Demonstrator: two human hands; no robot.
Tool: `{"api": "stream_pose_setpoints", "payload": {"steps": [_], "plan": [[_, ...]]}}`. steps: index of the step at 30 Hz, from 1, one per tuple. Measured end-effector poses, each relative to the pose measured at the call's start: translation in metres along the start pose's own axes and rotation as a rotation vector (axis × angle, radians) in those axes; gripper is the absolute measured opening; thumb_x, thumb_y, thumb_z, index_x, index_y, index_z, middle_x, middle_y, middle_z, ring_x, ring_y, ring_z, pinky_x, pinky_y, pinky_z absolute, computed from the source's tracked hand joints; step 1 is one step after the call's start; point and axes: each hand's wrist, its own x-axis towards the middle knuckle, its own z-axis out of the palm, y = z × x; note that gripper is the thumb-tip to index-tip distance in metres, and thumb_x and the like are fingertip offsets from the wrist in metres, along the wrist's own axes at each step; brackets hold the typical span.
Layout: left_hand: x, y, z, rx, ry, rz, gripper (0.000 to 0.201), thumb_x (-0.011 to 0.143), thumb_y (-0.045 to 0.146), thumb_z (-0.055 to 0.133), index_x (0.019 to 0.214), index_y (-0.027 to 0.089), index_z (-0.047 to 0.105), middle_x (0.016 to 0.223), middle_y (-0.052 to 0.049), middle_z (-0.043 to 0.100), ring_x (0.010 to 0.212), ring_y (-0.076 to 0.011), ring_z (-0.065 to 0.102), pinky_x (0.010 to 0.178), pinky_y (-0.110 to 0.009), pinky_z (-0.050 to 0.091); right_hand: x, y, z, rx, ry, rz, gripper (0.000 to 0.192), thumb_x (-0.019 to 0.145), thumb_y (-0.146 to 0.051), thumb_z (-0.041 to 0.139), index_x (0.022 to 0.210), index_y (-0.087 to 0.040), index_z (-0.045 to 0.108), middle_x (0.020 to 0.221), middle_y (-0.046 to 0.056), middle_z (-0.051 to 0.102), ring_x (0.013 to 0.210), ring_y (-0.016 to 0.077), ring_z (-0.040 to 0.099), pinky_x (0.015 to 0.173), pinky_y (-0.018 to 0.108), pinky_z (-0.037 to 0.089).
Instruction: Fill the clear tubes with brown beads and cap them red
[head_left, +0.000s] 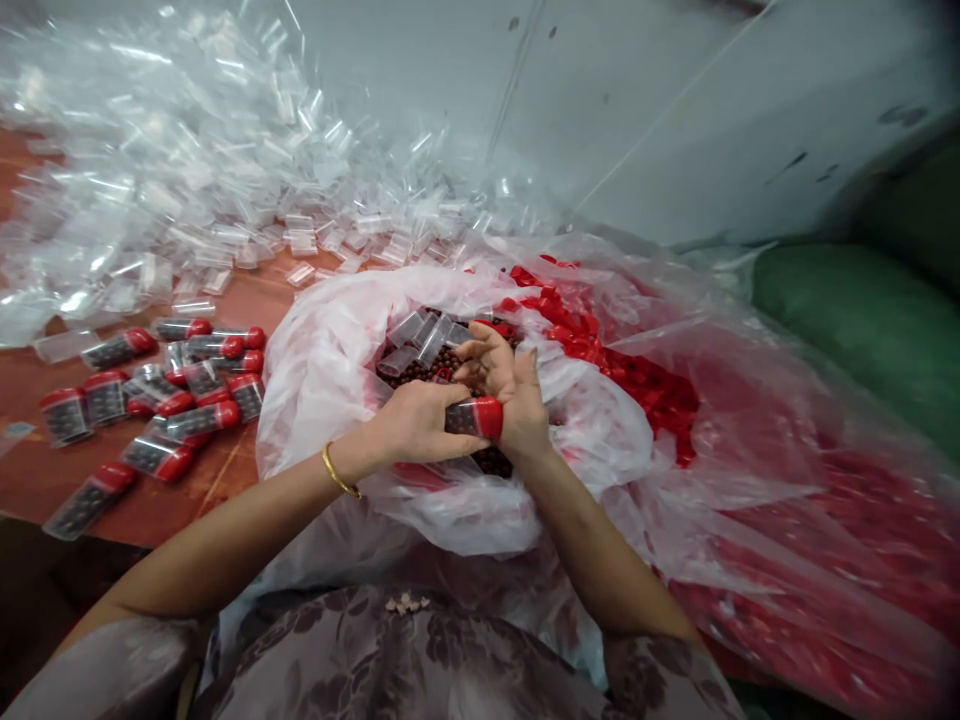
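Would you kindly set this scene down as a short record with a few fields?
left hand: left hand grips a filled tube with a red cap, lying sideways
right hand: right hand, palm pressed against the cap end, fingers spread
under the hands: open plastic bag holding dark beads and a few empty tubes
left of the bag: finished red-capped tubes lying on a reddish table
far side: heap of empty clear tubes
right side: bag of loose red caps
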Motion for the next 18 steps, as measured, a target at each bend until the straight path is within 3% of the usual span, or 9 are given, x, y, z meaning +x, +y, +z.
{"api": "stream_pose_setpoints", "payload": {"steps": [2,5,8,11,14,18], "plan": [[-0.001,0.0,0.003,0.153,0.043,0.031,0.031,0.076,0.045,0.064,0.071,0.015,0.058,0.063,-0.001,0.061,0.056,-0.0126,0.053,0.052,-0.023,0.029,0.003,0.001,0.005,0.034,-0.107,0.085,0.081,0.089,-0.067,-0.003,0.143,-0.025,0.04,0.118,0.008,0.062,0.101,0.0196,0.064,0.091,0.035,0.051],[-0.002,0.0,0.007,0.349,0.034,0.075,0.026,0.078,0.041,0.062,0.078,0.015,0.061,0.068,-0.005,0.067,0.06,-0.0164,0.061,0.052,-0.024,0.033,0.001,0.003,0.003,-0.016,-0.202,0.131,0.084,0.087,-0.071,0.0,0.151,-0.024,0.028,0.136,0.008,0.054,0.127,0.0228,0.051,0.111,0.041,0.036],[-0.002,0.001,0.008,0.49,0.004,0.083,0.022,0.077,0.036,0.062,0.081,0.014,0.064,0.069,-0.007,0.069,0.06,-0.0194,0.064,0.051,-0.026,0.036,-0.003,0.005,-0.001,-0.13,-0.232,0.094,0.079,0.089,-0.071,0.014,0.152,-0.025,0.027,0.15,0.005,0.042,0.138,0.0222,0.038,0.119,0.041,0.022],[-0.002,0.001,0.009,0.558,0.014,0.074,0.02,0.075,0.032,0.062,0.08,0.013,0.065,0.065,-0.009,0.069,0.057,-0.0218,0.064,0.049,-0.027,0.037,-0.007,0.006,-0.001,-0.272,-0.199,0.007,0.069,0.092,-0.066,0.024,0.149,-0.028,0.033,0.154,0.001,0.037,0.142,0.0214,0.033,0.12,0.042,0.017],[-0.002,0.001,0.013,0.562,0.096,0.12,0.018,0.074,0.032,0.063,0.077,0.014,0.065,0.061,-0.006,0.066,0.054,-0.0204,0.062,0.048,-0.027,0.036,-0.008,0.006,0.002,-0.28,-0.156,-0.046,0.067,0.093,-0.065,0.022,0.146,-0.028,0.039,0.149,0.002,0.045,0.138,0.021,0.038,0.118,0.041,0.022],[-0.009,0.002,0.007,0.513,0.325,0.197,0.028,0.077,0.044,0.062,0.068,0.018,0.06,0.054,-0.001,0.061,0.049,-0.0145,0.056,0.049,-0.025,0.034,0.015,0.005,-0.01,-0.256,-0.126,-0.018,0.077,0.096,-0.052,-0.006,0.136,-0.021,0.051,0.124,0.007,0.064,0.113,0.0213,0.059,0.099,0.041,0.044]]}}
